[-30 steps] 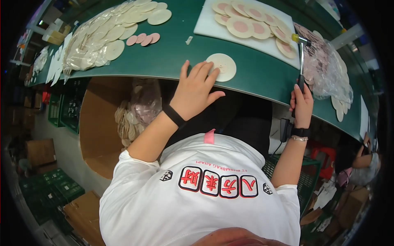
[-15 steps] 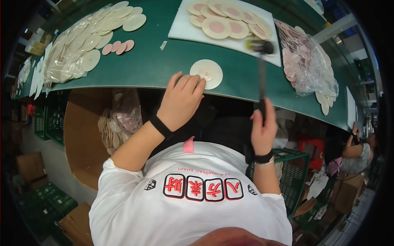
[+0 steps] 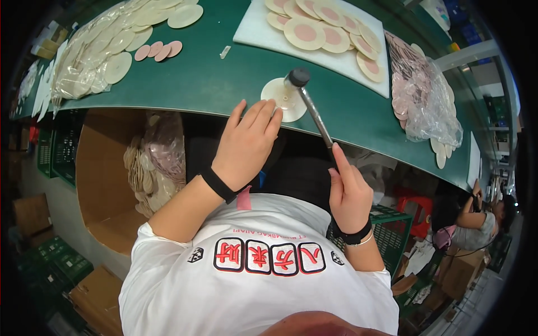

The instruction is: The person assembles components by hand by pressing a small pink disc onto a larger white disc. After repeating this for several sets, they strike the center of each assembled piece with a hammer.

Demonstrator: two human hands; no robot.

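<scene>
At the near edge of the table lies a cream round disc [image 3: 293, 111] with a small raised spot near its middle. My left hand [image 3: 245, 140] rests its fingertips on the disc's left side, fingers stretched out and the index slightly apart. My right hand [image 3: 351, 195] is closed round the grip of a mallet [image 3: 317, 116] with a dark round head and a metal shaft. That head is over the far right part of the disc, hiding some of it; whether it touches cannot be told.
A white board [image 3: 255, 35] bears several cream discs with pink centres [image 3: 304, 32]. Bagged cream discs [image 3: 84, 64] lie left, near several small pink discs [image 3: 162, 52]. Another clear bag [image 3: 423, 112] is at right. Below stands a cardboard box [image 3: 103, 179]. Another person [image 3: 476, 221] sits far right.
The mallet has swung left and its head has come from beside the white board to over the disc. My left hand stays at the disc. The view has shifted slightly.
</scene>
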